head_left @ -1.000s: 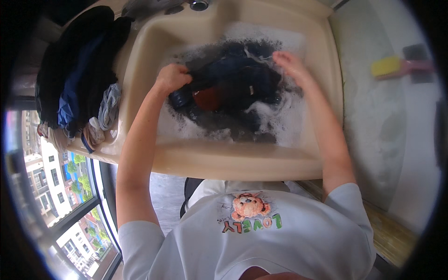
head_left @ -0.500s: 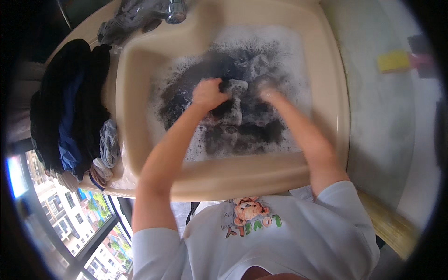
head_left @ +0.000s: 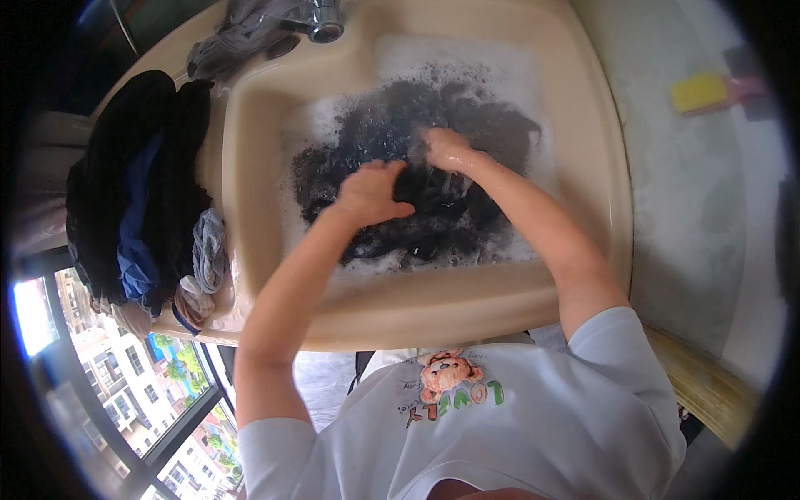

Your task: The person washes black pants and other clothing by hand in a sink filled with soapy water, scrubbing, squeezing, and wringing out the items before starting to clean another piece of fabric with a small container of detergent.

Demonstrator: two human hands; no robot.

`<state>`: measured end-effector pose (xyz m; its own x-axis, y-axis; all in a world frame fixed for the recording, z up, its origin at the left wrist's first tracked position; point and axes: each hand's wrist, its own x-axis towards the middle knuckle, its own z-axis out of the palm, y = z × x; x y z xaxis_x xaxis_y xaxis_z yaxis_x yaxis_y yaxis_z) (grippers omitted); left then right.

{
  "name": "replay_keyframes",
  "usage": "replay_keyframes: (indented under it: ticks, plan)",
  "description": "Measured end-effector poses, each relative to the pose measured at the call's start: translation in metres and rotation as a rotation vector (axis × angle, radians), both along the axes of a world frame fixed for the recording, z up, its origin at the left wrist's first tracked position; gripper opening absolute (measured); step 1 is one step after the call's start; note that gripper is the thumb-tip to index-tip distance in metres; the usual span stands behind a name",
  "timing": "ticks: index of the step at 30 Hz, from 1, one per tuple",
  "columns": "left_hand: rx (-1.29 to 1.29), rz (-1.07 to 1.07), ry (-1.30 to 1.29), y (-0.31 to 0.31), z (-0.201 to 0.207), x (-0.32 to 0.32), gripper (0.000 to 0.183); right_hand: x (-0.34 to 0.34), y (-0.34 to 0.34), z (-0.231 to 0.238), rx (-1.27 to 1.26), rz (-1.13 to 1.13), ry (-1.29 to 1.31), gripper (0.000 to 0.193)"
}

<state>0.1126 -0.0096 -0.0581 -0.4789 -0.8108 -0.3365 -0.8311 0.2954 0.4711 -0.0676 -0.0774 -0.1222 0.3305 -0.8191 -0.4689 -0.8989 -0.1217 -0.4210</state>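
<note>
Dark wet cloth (head_left: 417,200) lies spread through soapy water in the beige sink (head_left: 425,321). Over its left half is my left hand (head_left: 371,193), open, with the thumb held away from the fingers and nothing gripped. My right hand (head_left: 448,150) is at the cloth's upper middle, right at the water surface, and water runs down from it. Its fingertips are smeared and partly lost against the dark fabric, so a grip cannot be made out. White foam (head_left: 467,58) surrounds the cloth.
A pile of black and blue clothes (head_left: 137,200) hangs on the sink's left ledge, with a grey bundled garment (head_left: 210,250) beside it. Grey cloth (head_left: 242,37) lies by the metal faucet (head_left: 325,23). A yellow brush (head_left: 700,93) is at the right, by the wall.
My right hand has moved left and up, closer to my left hand. The left hand's fingers have spread. The dark cloth has shifted and covers more of the water's surface.
</note>
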Motion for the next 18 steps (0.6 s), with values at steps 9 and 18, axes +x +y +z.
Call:
replay_keyframes:
  ticks: [9,18]
  plan:
    - [0.410,0.808,0.404,-0.005,0.015,0.084,0.034,-0.148,-0.025,0.014,-0.177,-0.835,-0.670,0.026]
    - [-0.071,0.601,0.006,-0.025,-0.023,0.069,0.047,-0.051,-0.023,0.009,-0.370,-0.190,-0.240,0.061]
